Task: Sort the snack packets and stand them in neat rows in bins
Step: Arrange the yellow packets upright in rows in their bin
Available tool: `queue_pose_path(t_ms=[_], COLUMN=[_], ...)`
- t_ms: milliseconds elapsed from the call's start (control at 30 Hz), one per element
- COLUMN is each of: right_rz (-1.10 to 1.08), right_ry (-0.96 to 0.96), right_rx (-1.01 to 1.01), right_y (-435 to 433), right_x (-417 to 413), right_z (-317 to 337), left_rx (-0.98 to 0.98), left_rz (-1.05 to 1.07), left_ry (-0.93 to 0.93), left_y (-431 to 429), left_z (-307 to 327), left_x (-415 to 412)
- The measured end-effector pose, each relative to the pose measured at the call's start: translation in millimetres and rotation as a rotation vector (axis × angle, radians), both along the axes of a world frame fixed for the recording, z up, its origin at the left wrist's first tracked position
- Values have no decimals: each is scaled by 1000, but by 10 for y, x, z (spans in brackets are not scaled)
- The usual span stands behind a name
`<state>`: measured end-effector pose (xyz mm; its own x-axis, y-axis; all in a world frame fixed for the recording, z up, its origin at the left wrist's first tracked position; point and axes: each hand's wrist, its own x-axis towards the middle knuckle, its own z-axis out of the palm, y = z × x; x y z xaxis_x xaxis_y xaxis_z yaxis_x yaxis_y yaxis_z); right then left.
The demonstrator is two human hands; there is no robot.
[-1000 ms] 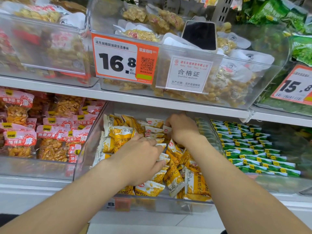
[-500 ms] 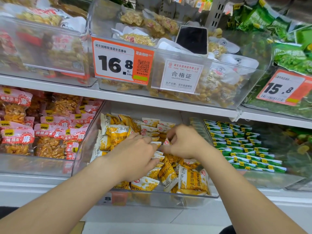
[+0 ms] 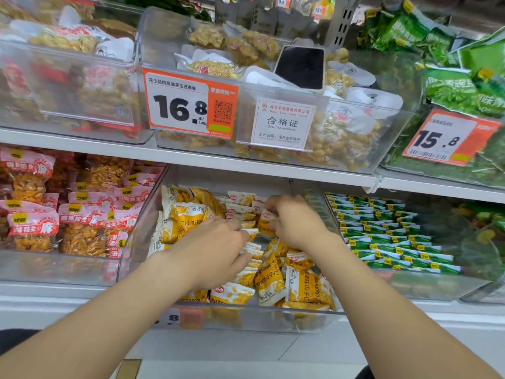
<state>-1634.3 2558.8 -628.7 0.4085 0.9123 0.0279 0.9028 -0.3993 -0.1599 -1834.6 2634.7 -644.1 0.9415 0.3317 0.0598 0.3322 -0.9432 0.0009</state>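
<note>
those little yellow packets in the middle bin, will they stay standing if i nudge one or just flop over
Likely to flop. The yellow packets look like small soft pillow pouches with crimped ends, and those at the front of the clear bin already lean at mixed angles. They probably stay up only when packed tight, like the green packets alongside. The glossy film may also slide easily.

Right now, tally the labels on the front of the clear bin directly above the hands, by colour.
Orange price tag: 1
White certificate card: 1
Total: 2
</note>
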Motion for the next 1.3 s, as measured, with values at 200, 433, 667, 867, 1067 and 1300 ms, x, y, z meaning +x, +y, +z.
queue_pose_path(t_ms=[200, 433, 667, 867, 1067, 1300], right_rz=[-8, -151, -131, 12, -47, -19], right_ry=[4, -152, -99, -57, 20, -51], right_rx=[-63, -138, -112, -174, 91, -110], right_y=[269, 372, 131, -235, -338, -349], right_x=[-9, -28, 101, 59, 70, -93], right_z=[47, 103, 176, 138, 195, 62], left_rx=[-10, -19, -18, -48, -117, -131], left_rz=[-8, -20, -32, -50, -35, -31], left_ry=[11, -11, -48, -126, -271, -324], left_y=[26, 29, 17, -58, -157, -223], left_z=[11, 9, 7, 78, 157, 186], left_x=[-11, -27, -46, -58, -138, -177])
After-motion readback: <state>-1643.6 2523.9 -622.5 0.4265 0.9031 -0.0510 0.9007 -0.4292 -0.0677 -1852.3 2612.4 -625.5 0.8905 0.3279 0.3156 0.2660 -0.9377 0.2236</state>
